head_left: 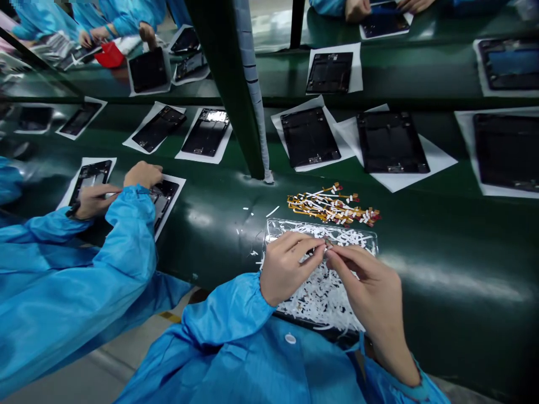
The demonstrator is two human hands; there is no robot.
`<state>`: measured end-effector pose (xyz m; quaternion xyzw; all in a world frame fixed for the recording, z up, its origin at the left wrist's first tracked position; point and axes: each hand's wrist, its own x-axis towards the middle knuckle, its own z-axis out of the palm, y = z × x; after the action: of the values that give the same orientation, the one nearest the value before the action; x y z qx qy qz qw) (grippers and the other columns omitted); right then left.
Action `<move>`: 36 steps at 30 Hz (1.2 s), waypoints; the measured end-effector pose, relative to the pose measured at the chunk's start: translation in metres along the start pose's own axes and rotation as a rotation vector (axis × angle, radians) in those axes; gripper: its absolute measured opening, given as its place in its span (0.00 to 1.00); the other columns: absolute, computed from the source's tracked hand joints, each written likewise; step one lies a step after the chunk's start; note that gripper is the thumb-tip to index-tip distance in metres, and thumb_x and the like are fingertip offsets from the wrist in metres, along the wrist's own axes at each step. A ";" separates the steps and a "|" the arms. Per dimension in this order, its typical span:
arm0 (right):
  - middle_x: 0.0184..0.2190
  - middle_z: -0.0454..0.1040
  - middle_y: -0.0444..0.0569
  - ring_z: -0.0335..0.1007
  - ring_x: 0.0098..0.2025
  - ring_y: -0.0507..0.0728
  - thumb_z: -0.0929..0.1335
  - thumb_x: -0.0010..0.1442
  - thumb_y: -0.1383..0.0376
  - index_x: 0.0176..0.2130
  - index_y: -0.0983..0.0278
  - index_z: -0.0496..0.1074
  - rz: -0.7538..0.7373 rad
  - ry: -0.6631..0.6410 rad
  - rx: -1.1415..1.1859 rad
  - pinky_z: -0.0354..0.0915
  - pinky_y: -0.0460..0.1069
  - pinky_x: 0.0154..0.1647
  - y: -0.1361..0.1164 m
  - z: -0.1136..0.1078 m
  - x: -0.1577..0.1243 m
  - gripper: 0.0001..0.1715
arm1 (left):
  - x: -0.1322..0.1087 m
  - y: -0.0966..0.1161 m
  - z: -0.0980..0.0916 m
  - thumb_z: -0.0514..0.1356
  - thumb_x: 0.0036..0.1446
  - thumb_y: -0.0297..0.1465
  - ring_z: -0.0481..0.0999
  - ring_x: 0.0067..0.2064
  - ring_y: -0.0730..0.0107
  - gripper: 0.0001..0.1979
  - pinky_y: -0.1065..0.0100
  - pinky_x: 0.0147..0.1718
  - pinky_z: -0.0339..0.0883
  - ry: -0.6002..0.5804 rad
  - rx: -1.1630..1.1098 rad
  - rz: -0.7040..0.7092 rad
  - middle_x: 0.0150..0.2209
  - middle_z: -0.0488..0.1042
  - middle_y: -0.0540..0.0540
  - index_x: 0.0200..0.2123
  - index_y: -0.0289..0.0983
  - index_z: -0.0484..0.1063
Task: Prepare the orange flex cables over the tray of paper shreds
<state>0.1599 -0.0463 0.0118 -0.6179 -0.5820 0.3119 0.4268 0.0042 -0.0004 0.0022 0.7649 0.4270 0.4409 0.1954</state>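
My left hand (287, 264) and my right hand (367, 286) meet over a clear tray (370, 241) full of white paper strips (320, 294). Both hands pinch a small part between thumb and fingertips where they touch; it is too small to name. Just beyond the tray lies a pile of orange flex strips with white tabs (332, 205) on the dark green belt.
Black tablet frames on white sheets (309, 137) lie along the green conveyor (442, 235). A green post (236, 90) stands mid-belt. A co-worker in a blue sleeve (126, 235) works on a frame at my left. More people sit across the belt.
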 end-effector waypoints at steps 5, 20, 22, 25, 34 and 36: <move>0.39 0.79 0.48 0.76 0.38 0.58 0.69 0.66 0.63 0.43 0.58 0.78 -0.045 0.035 -0.087 0.70 0.53 0.39 -0.001 0.006 -0.001 0.07 | 0.001 -0.002 0.003 0.60 0.64 0.26 0.80 0.39 0.69 0.04 0.66 0.40 0.76 -0.024 0.133 0.018 0.36 0.80 0.47 0.40 0.37 0.75; 0.39 0.78 0.48 0.76 0.39 0.58 0.67 0.67 0.64 0.46 0.57 0.76 -0.089 0.020 -0.161 0.71 0.53 0.38 0.002 0.018 0.003 0.09 | 0.000 -0.016 0.001 0.59 0.64 0.27 0.79 0.37 0.69 0.03 0.68 0.38 0.74 -0.059 0.212 0.051 0.34 0.79 0.48 0.38 0.37 0.74; 0.39 0.78 0.48 0.75 0.39 0.58 0.67 0.68 0.65 0.45 0.57 0.76 -0.112 0.005 -0.175 0.71 0.53 0.38 0.000 0.017 0.003 0.08 | 0.001 -0.017 0.000 0.59 0.63 0.26 0.78 0.36 0.69 0.03 0.68 0.36 0.72 -0.070 0.235 0.054 0.33 0.78 0.48 0.36 0.37 0.73; 0.37 0.77 0.47 0.74 0.37 0.58 0.67 0.67 0.63 0.43 0.57 0.75 -0.103 -0.017 -0.164 0.69 0.53 0.37 -0.001 0.011 0.004 0.06 | 0.002 -0.021 -0.003 0.59 0.61 0.25 0.76 0.36 0.69 0.03 0.68 0.36 0.71 -0.141 0.162 0.015 0.32 0.76 0.49 0.35 0.36 0.72; 0.30 0.74 0.46 0.68 0.29 0.54 0.69 0.66 0.55 0.40 0.60 0.77 0.153 -0.261 0.014 0.64 0.48 0.29 0.015 -0.010 0.012 0.13 | 0.007 -0.026 -0.017 0.62 0.61 0.28 0.77 0.37 0.73 0.10 0.70 0.35 0.74 -0.417 -0.318 -0.303 0.41 0.78 0.47 0.46 0.38 0.77; 0.31 0.76 0.47 0.70 0.30 0.54 0.69 0.64 0.54 0.41 0.61 0.78 0.207 -0.299 0.050 0.66 0.48 0.31 0.016 -0.010 0.013 0.14 | 0.009 -0.022 -0.014 0.62 0.62 0.29 0.77 0.36 0.73 0.06 0.70 0.35 0.75 -0.398 -0.343 -0.298 0.38 0.79 0.47 0.42 0.37 0.78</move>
<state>0.1770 -0.0347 0.0035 -0.6105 -0.5644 0.4568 0.3163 -0.0161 0.0179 -0.0009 0.7211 0.4070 0.3144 0.4642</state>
